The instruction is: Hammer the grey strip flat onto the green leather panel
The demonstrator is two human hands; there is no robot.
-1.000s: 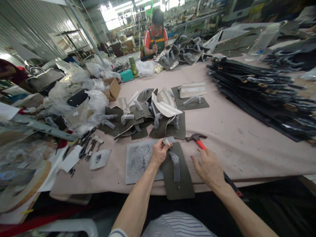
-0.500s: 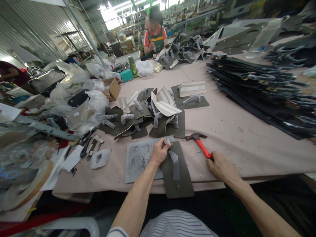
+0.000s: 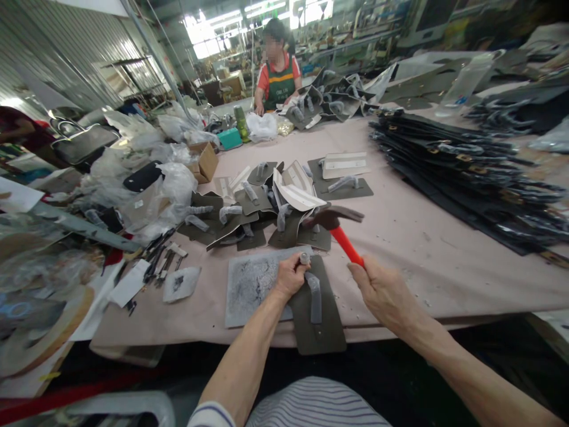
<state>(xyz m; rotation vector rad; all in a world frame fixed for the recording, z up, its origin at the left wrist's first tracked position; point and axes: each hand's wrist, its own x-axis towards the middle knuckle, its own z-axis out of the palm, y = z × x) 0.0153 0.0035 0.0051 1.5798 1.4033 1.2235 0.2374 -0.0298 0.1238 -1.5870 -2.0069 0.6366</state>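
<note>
My left hand (image 3: 291,274) is closed round a short, pale cylindrical punch (image 3: 304,258), held upright at the upper end of a dark olive panel (image 3: 326,332). A plastic-wrapped handle (image 3: 315,298) runs along that panel, whose near end sticks out past the table edge. Under the panel's left side lies a worn grey pad (image 3: 251,287). In my right hand (image 3: 384,290) is a claw hammer (image 3: 349,246) with a red handle, raised above the table to the right of the punch. Its dark head is level with the punch's far side, apart from it.
Several similar panels with wrapped handles (image 3: 249,201) are heaped beyond the pad. A tall stack of black pieces (image 3: 466,172) stands at right. Plastic bags (image 3: 173,184), a cardboard box (image 3: 204,161) and loose tools (image 3: 164,261) lie left. A co-worker (image 3: 278,74) is across the table.
My right hand has lifted the hammer off the table and brought it leftward, nearer the punch. My left hand stays almost in place with the punch. The co-worker's hands have come down.
</note>
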